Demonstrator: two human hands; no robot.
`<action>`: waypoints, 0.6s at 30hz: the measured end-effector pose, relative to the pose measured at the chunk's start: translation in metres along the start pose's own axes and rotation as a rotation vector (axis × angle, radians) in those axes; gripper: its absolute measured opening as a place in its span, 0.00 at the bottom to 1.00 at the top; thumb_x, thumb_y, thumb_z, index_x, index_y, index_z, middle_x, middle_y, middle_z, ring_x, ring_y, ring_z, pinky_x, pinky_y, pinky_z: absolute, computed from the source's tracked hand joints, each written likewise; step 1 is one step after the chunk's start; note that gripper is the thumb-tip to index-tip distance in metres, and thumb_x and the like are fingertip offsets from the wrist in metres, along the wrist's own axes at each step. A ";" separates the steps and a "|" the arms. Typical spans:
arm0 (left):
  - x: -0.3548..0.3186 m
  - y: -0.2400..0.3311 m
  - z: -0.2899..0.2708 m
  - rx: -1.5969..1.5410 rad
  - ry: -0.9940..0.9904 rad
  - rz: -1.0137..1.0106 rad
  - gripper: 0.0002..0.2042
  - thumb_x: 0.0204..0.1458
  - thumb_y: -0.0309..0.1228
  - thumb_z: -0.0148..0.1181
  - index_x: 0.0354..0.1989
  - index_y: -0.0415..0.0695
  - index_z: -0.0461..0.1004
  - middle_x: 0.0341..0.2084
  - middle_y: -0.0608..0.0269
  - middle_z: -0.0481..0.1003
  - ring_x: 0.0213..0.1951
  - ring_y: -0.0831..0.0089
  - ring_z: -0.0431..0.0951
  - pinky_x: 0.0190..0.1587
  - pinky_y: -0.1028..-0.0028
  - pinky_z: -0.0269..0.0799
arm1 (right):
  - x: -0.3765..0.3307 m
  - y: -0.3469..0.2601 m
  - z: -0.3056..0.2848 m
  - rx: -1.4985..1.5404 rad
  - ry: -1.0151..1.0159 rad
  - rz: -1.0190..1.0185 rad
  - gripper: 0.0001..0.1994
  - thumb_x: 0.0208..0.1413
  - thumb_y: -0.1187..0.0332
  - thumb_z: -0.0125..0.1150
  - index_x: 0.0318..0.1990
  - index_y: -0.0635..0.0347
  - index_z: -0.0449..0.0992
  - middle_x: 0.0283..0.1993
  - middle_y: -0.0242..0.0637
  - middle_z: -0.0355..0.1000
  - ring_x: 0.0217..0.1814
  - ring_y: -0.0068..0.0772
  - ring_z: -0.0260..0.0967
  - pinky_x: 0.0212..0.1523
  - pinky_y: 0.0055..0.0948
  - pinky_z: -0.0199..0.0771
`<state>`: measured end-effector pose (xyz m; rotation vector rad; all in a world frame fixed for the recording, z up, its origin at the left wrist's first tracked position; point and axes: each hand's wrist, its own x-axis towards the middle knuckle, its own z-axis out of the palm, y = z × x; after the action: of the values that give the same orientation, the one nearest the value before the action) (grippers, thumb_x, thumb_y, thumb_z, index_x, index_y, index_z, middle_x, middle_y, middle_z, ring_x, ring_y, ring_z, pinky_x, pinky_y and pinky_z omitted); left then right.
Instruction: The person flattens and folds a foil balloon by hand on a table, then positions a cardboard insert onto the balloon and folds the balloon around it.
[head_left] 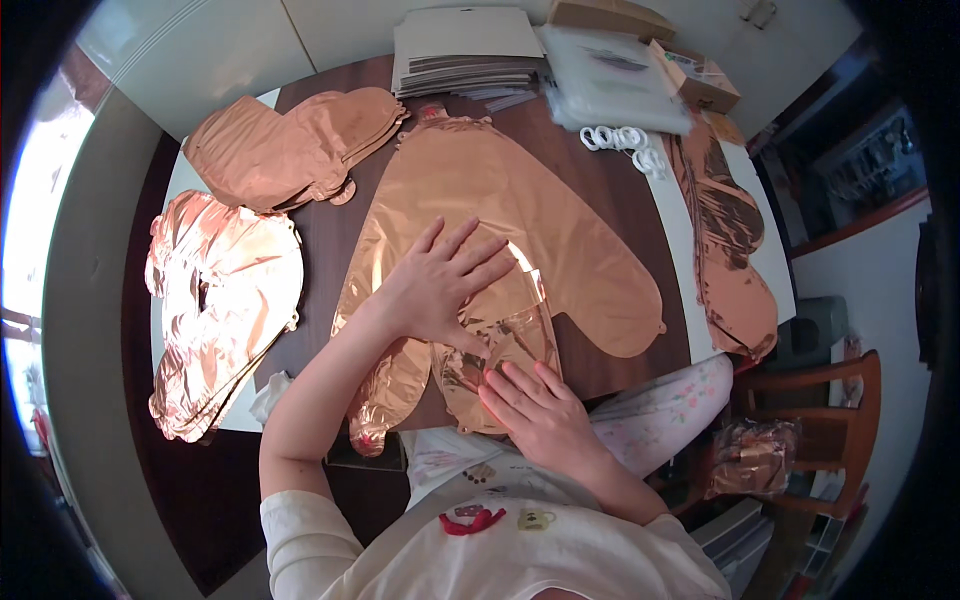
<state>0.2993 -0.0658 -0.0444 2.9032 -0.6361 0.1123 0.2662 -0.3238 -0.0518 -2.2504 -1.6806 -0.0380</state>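
A large flat rose-gold foil balloon [590, 255] lies across the middle of the dark wooden table. Its near part is folded over, and a shiny, mirror-like flap [515, 325] shows there. My left hand [435, 285] rests on the foil with the fingers spread. Lower and to the right, my right hand [540, 410] lies over the near edge of the folded part, fingers stretched out and pressed to the foil. Neither hand grips anything. Part of the fold is hidden under my hands.
Flat foil balloons are piled at the far left [290, 145], near left [230, 265] and right [735, 275]. Behind are stacked grey-white cards [465, 50], clear plastic bags [610, 85], an open cardboard box [705, 80] and white ribbon coils [612, 138]. A wooden chair [865, 420] stands right.
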 end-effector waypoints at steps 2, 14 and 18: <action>0.001 0.002 -0.001 0.001 0.001 0.001 0.54 0.29 0.72 0.55 0.66 0.53 0.53 0.65 0.61 0.54 0.66 0.50 0.49 0.64 0.45 0.41 | 0.000 -0.001 -0.007 0.077 -0.011 0.021 0.24 0.52 0.62 0.54 0.57 0.56 0.68 0.62 0.36 0.63 0.68 0.34 0.54 0.67 0.43 0.48; -0.001 0.001 0.002 -0.002 0.025 -0.002 0.56 0.25 0.73 0.56 0.66 0.53 0.54 0.65 0.61 0.55 0.66 0.49 0.48 0.64 0.45 0.42 | 0.005 0.055 -0.027 0.000 0.210 0.129 0.17 0.48 0.71 0.61 0.48 0.59 0.75 0.53 0.35 0.71 0.58 0.35 0.66 0.56 0.37 0.63; -0.001 0.001 0.002 -0.003 0.037 0.006 0.56 0.25 0.73 0.56 0.66 0.53 0.54 0.65 0.61 0.55 0.66 0.49 0.48 0.64 0.45 0.42 | 0.004 0.058 -0.020 -0.018 0.155 0.103 0.19 0.46 0.68 0.64 0.49 0.58 0.75 0.54 0.34 0.70 0.60 0.34 0.64 0.57 0.37 0.62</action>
<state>0.2979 -0.0664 -0.0462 2.8899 -0.6380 0.1649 0.3251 -0.3405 -0.0464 -2.2796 -1.4895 -0.1984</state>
